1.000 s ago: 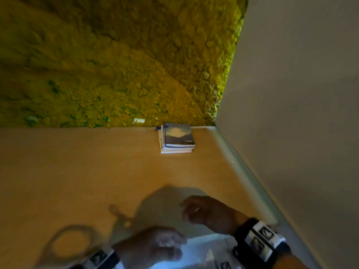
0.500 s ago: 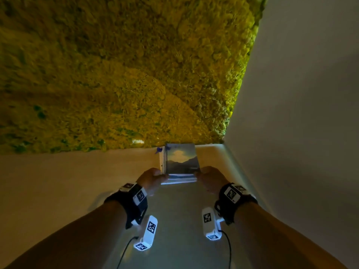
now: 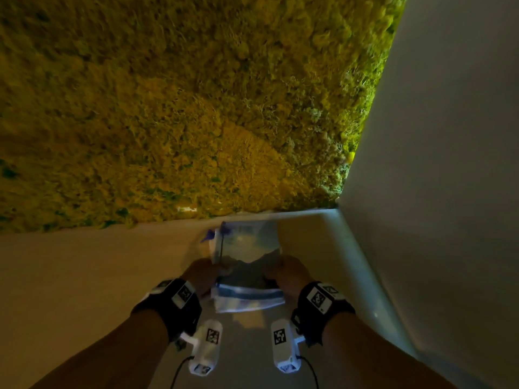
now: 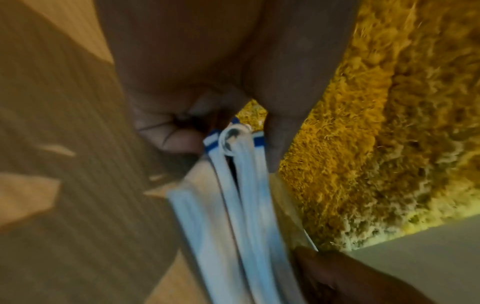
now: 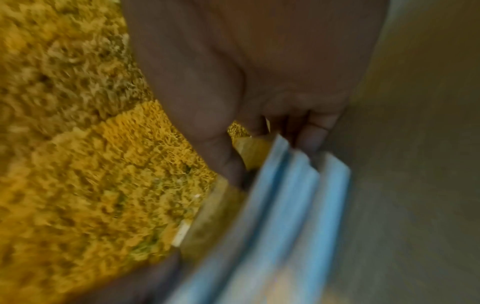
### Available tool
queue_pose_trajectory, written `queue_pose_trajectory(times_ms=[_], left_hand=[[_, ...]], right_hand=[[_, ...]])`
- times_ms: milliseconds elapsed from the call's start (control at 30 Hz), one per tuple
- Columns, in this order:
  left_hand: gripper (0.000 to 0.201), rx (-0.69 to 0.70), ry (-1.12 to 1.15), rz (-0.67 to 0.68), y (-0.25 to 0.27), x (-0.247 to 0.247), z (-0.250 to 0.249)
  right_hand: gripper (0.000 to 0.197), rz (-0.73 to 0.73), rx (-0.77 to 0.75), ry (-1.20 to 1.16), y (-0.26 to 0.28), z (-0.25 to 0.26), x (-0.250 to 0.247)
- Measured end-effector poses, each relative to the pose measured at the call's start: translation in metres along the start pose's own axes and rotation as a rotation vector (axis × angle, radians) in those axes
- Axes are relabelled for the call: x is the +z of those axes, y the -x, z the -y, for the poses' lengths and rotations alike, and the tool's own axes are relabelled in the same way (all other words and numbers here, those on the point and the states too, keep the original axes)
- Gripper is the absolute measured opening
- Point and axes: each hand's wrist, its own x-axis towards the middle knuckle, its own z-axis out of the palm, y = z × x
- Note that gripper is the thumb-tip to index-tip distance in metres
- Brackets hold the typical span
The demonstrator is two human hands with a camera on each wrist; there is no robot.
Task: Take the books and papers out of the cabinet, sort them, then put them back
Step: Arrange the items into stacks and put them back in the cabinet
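A small stack of books [image 3: 247,265], the top one with a mountain-and-sky cover, is held tilted above the pale wooden shelf [image 3: 84,276] near the back right corner. My left hand [image 3: 200,275] grips its left edge and my right hand [image 3: 289,273] grips its right edge. In the left wrist view my thumb lies on top of the white and blue book stack [image 4: 241,185] with fingers [image 4: 179,142] curled beneath. In the right wrist view the thumb and fingers [image 5: 314,131] pinch the blurred blue-white book stack [image 5: 291,195].
A yellow-green moss wall [image 3: 182,108] stands behind the shelf. A plain grey side wall [image 3: 449,164] closes the right side, meeting the shelf along a white rim [image 3: 362,262]. Shelf surface stretches to the left.
A second ago both hands were low and the stack lay flat in the corner. They reached forward, took its two sides, and now the stack is lifted and drawn nearer, its near edge raised.
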Motion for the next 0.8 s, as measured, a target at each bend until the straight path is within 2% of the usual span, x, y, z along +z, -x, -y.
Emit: queue_pose_trajectory(times_ms=[67,100,133,167,200,267,333,400,467,533,600,667,800], left_hand=[[0.016,0.056,0.061,0.091,0.024,-0.010,0.012],[0.030,0.091,0.093,0.114,0.038,-0.018,0.022],[0.052,0.134,0.135,0.127,0.053,-0.025,0.031],[0.067,0.187,0.151,0.110,0.069,-0.033,0.042],[0.073,0.234,0.120,0.077,0.090,-0.041,0.052],[0.065,0.329,0.080,0.036,0.128,-0.055,0.075],[0.054,0.410,0.156,-0.005,0.168,-0.065,0.098],[0.052,0.468,0.194,-0.084,0.208,-0.074,0.118],[0.046,0.482,0.249,-0.125,0.242,-0.082,0.136],[0.041,0.438,0.307,-0.218,0.261,-0.088,0.161],[0.044,0.396,0.225,-0.295,0.275,-0.094,0.184],[0.054,0.316,0.177,-0.254,0.283,-0.097,0.202],[0.023,0.336,0.196,-0.187,0.278,-0.098,0.221]], right_hand=[[0.029,0.215,-0.039,-0.113,0.021,0.002,0.005],[0.022,0.282,-0.077,-0.199,0.032,0.000,0.010],[0.017,0.307,-0.071,-0.338,0.045,-0.001,0.017],[0.013,0.290,-0.014,-0.460,0.060,-0.003,0.025],[0.009,0.266,0.025,-0.552,0.078,-0.001,0.035],[0.016,0.200,-0.010,-0.620,0.113,0.002,0.059],[0.038,0.114,-0.125,-0.631,0.147,0.011,0.086],[0.044,0.020,-0.254,-0.564,0.183,0.021,0.114],[0.044,-0.041,-0.354,-0.466,0.215,0.022,0.143],[0.049,-0.050,-0.407,-0.422,0.245,0.019,0.171],[0.056,-0.061,-0.411,-0.375,0.268,0.014,0.199],[0.062,-0.101,-0.397,-0.318,0.280,0.008,0.224],[0.047,-0.134,-0.279,-0.322,0.290,0.003,0.242]])
